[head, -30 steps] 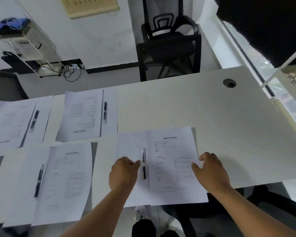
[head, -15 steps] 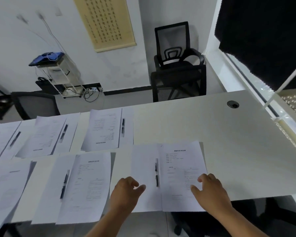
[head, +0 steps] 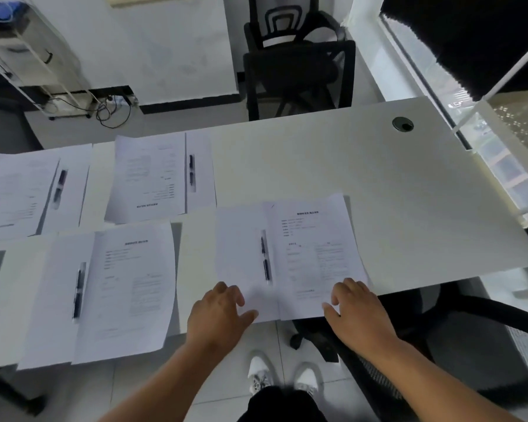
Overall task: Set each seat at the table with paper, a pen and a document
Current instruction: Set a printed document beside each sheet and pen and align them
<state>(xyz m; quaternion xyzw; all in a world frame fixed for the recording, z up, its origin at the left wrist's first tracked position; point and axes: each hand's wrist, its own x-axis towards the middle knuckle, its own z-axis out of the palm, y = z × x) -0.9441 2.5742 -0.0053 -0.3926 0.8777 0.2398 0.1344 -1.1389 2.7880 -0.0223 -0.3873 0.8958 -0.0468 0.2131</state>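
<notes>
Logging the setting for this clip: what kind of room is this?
Probably an office meeting room: a long white table with a cable grommet, a black mesh office chair behind it, and printed documents with pens set out at several places.

arms: bare, no sleeves | shoes (head: 282, 379): white | trousers (head: 282, 405): dark

Nearest set on white table (head: 363, 178): blank paper (head: 241, 254) left, printed document (head: 314, 254) right overlapping it, black pen (head: 265, 258) lying lengthwise just beside the seam. Left hand (head: 217, 318) at paper's near edge, right hand (head: 357, 312) at document's near corner, fingers loose; contact probably light, hard to tell. Three more sets visible to the left. Black chair (head: 299, 65) beyond far edge.
</notes>
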